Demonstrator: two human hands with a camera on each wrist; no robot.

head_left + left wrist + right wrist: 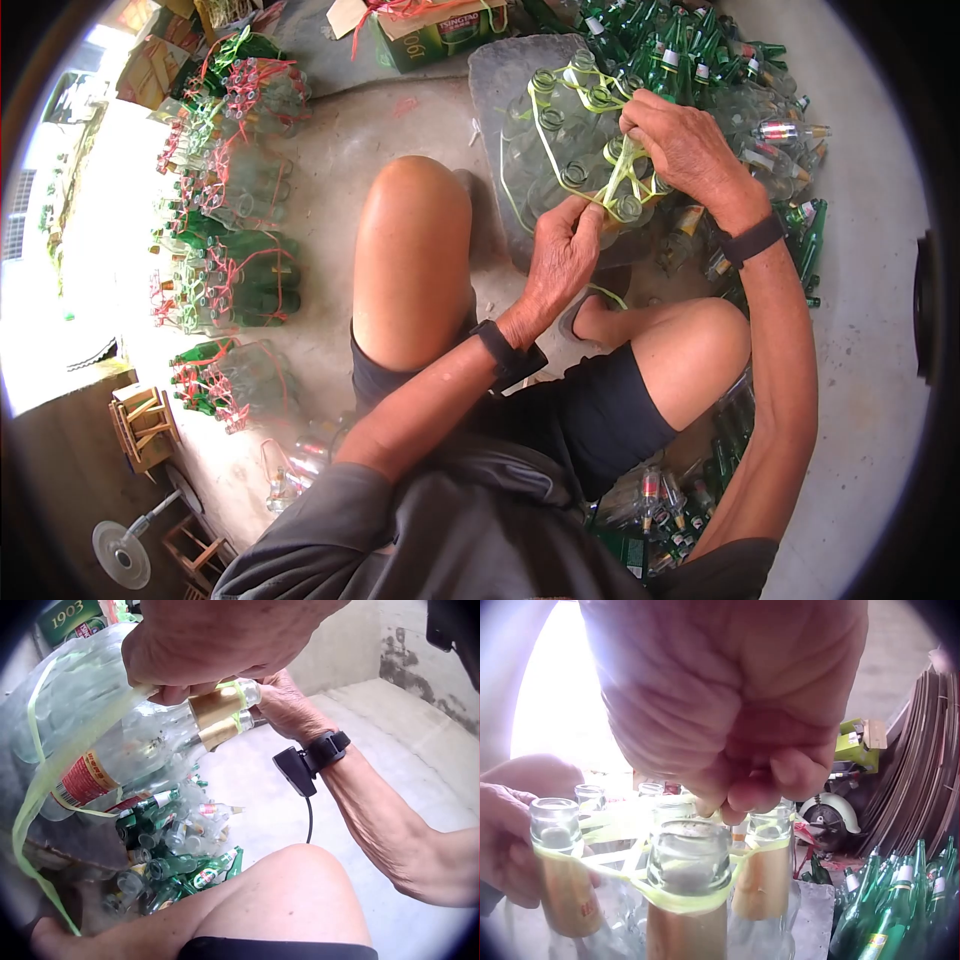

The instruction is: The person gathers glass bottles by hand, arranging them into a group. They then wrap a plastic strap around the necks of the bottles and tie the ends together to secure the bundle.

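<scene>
A bundle of clear glass bottles [545, 150] stands on a dark slab [490, 75], a yellow-green plastic strap [537, 100] looped round the necks. My left hand [565, 250] pinches the strap at the near edge of the bundle. From that hand a loose tail of the strap [45, 780] hangs past the bottles in the left wrist view. At the right side, my right hand [690, 145] grips strands of the strap above the bottle mouths, its fingers curled. In the right wrist view, the strap lies tight below the rim of a gold-labelled bottle [686, 862].
Loose green bottles [680, 55] and clear ones are heaped right of the slab. Bundles tied with red strap [240, 270] line the left side. A green carton [435, 35] sits ahead; a fan [122, 555] and wooden stools [145, 425] stand at lower left.
</scene>
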